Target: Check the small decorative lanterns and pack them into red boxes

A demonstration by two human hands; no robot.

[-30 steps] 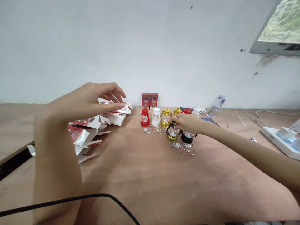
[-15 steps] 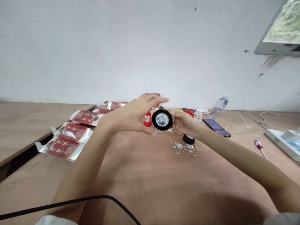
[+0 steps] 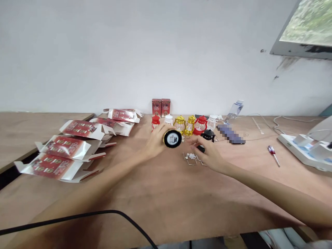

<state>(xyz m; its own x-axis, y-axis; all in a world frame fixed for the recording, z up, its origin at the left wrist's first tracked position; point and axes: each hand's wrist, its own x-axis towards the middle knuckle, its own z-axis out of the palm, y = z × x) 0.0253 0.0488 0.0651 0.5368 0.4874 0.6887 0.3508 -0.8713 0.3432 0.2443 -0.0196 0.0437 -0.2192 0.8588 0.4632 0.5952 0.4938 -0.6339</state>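
Observation:
My left hand point(image 3: 157, 141) is closed around a small lantern point(image 3: 172, 139), its round black base with a pale centre disc turned toward me. Gold shows at the rim; the rest of its body is hidden. My right hand point(image 3: 209, 154) is low over the table, thumb and fingers apart, with no object visible in its grasp. A black lantern point(image 3: 208, 134) stands just behind it, its base partly seen between the fingers. Bent wire handles point(image 3: 191, 162) and small white pieces point(image 3: 192, 156) lie beside the right fingertips.
Gold lanterns point(image 3: 180, 125), red lanterns point(image 3: 200, 125) and white ones line the back, near two upright red boxes point(image 3: 161, 108). Opened cartons point(image 3: 62, 147) cover the left. A phone point(image 3: 230, 134), bottle point(image 3: 234, 111), screwdriver point(image 3: 273, 155) and power strip point(image 3: 303, 152) lie right. A black cable point(image 3: 103, 211) crosses the foreground.
The lantern has passed from my right hand to my left. My right hand has let go and moved down toward the wire handles. The view has shifted, showing more of the back row.

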